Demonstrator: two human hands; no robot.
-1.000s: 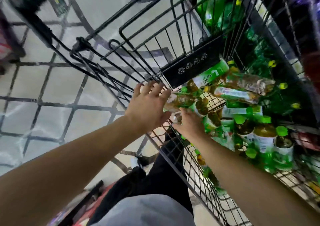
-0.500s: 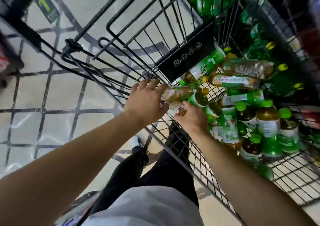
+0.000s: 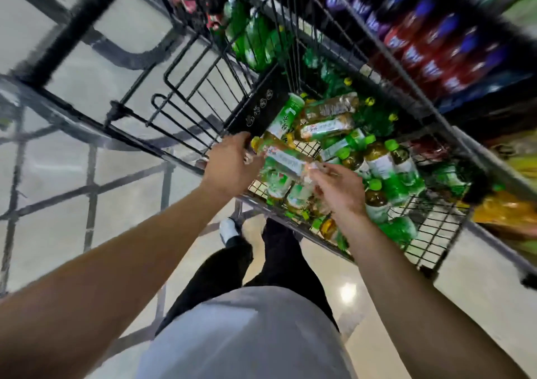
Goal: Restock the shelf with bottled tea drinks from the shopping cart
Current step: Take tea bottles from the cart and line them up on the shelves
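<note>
step: pickup from cart (image 3: 430, 242) | L hand (image 3: 229, 165) + R hand (image 3: 337, 188) both gripping one tea bottle (image 3: 283, 156), lying flat atop pile, cart's 9 o'clock corner | next: lift clear, carry to shelf (image 3: 436, 44) ~1 o'clock

A tea bottle (image 3: 283, 158) with a yellow cap and a white label is lying on its side above the black wire cart (image 3: 430, 242). More tea bottles (image 3: 380, 161) with green caps are standing and lying in the cart. The shelf (image 3: 436, 39) beside it is holding dark bottles.
</note>
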